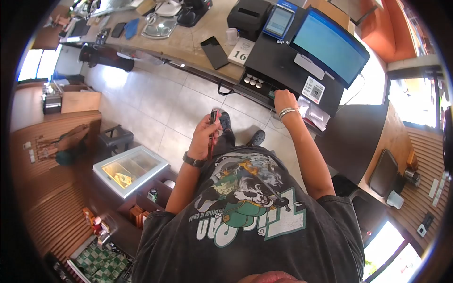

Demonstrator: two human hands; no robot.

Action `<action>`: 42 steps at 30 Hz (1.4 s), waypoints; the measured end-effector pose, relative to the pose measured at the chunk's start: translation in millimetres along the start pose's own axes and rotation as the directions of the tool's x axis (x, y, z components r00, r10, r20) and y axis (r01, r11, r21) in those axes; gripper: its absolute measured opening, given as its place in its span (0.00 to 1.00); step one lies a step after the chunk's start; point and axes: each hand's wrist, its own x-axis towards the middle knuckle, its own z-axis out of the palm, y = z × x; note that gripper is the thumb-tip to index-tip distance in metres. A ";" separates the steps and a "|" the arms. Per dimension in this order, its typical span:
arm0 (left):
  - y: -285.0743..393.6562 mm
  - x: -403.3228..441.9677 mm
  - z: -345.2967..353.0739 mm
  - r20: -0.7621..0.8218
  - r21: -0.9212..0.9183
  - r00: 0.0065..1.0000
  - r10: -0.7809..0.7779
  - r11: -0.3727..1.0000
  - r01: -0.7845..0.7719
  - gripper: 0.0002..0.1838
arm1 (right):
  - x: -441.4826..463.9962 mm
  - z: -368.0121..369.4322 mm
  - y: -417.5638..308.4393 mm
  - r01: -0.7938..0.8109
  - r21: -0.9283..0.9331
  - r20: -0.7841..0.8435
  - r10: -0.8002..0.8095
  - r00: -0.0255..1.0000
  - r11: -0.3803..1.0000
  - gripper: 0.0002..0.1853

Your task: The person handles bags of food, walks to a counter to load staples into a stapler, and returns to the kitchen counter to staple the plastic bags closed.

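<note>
A black-and-red item (213, 116) is grasped in the left hand (204, 136), with the fingers wrapped around it; it is held over the floor (153, 106), apart from the drawer (264, 88). The drawer is extended from beneath the table (188, 40). The right hand (285, 100) is positioned at the drawer with its fingers bent; whether anything is grasped by it cannot be told. Pale discs (253, 82) are contained in the drawer, left of the right hand. On the table, a phone (214, 52) is placed beside a calendar (241, 51); a printer (248, 19) and a monitor (330, 45) are mounted farther back.
</note>
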 end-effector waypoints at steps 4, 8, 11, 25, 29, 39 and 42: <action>7.2 -0.3 -14.1 0.000 -0.059 0.999 0.038 0.998 -0.038 0.18 | 11.6 4.8 0.7 0.068 -0.081 0.082 -0.062 0.995 0.994 0.10; 14.5 6.7 -19.0 -0.007 -0.047 0.999 0.052 0.998 -0.052 0.18 | 7.1 -7.5 -7.3 0.027 -0.094 0.070 -0.020 0.997 0.995 0.10; 19.5 15.9 -19.5 0.045 -0.025 0.998 0.051 0.998 -0.050 0.18 | 3.5 -11.0 -2.1 0.085 -0.053 0.128 -0.077 0.989 0.995 0.09; 33.3 64.5 61.8 0.157 0.131 0.986 0.057 0.988 -0.078 0.13 | -37.7 -19.8 9.2 -0.017 0.593 -0.209 0.175 0.962 0.805 0.15; 21.8 72.9 91.4 0.202 0.104 0.947 0.249 0.956 -0.273 0.16 | -74.0 -42.7 -18.5 0.075 0.982 -0.111 0.208 0.972 0.173 0.14; 48.5 43.5 99.5 0.214 -0.123 0.974 0.073 0.991 -0.047 0.08 | -105.9 -64.4 -63.3 0.366 0.703 -0.575 0.185 0.797 0.610 0.17; 49.0 38.4 99.6 0.151 -0.195 0.979 0.140 0.975 -0.109 0.08 | -114.0 -75.7 -67.7 0.390 0.742 -0.563 0.190 0.805 0.546 0.17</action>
